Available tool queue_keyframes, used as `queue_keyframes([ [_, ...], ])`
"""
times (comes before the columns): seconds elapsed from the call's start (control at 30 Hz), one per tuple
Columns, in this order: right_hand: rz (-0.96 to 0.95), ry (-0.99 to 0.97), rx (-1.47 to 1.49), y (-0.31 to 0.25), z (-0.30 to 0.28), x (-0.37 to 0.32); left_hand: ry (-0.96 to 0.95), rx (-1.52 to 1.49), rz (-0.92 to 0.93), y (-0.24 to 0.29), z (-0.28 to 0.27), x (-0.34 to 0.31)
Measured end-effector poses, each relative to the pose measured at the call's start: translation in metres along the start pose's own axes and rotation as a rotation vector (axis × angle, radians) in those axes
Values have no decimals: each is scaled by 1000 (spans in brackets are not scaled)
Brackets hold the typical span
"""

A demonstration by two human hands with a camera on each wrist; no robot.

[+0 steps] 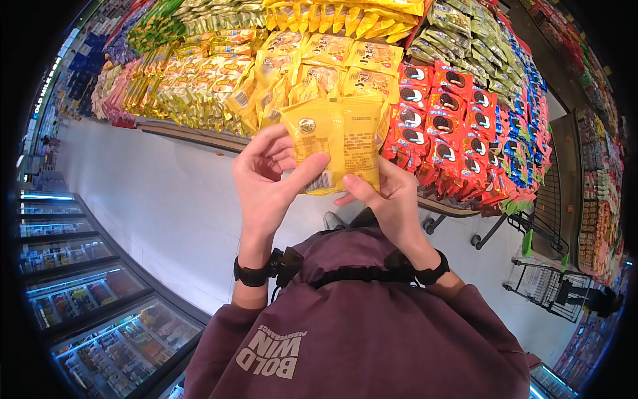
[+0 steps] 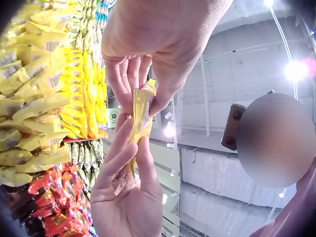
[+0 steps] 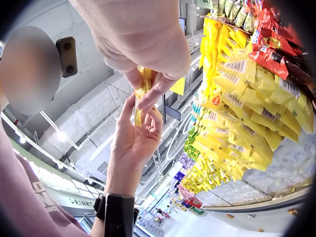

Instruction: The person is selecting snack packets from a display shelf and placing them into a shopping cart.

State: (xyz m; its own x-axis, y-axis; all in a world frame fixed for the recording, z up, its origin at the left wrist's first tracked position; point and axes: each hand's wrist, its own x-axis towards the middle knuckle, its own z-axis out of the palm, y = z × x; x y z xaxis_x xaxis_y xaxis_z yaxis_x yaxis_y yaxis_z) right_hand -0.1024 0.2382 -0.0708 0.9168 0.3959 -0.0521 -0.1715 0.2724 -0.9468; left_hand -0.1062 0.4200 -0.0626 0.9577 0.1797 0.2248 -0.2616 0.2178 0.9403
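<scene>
Both hands hold up a yellow snack packet (image 1: 339,143), its printed back with a barcode facing the person. The left hand (image 1: 269,173) pinches its left side, thumb across the lower front. On the lower right edge, the right hand (image 1: 393,203) grips it with the thumb in front and fingers behind. Seen edge-on in the left wrist view, the packet (image 2: 141,111) looks thin, between thumb and fingers of each hand. The right wrist view shows part of the packet (image 3: 142,89), mostly covered by the fingers. Similar yellow packets (image 1: 325,50) lie right behind it.
A display shelf holds red cookie packets (image 1: 442,120) at right, green packets (image 1: 458,40) beyond and more yellow bags (image 1: 206,80) at left. Glass-topped freezers (image 1: 126,346) line the lower left. A shopping cart (image 1: 548,286) stands at right on the pale floor (image 1: 159,193).
</scene>
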Motion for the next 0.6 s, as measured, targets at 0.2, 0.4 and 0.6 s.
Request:
queue_keyframes([
  [0.2,2,-11,14,-1,-2,0,-3,2,4,0,2,0],
  [0.4,-162,113,-151,10,-7,-1,-62,51,28,-1,3,3],
  [0.6,-930,246,-751,5,-23,5,-40,137,-10,-10,2,2],
])
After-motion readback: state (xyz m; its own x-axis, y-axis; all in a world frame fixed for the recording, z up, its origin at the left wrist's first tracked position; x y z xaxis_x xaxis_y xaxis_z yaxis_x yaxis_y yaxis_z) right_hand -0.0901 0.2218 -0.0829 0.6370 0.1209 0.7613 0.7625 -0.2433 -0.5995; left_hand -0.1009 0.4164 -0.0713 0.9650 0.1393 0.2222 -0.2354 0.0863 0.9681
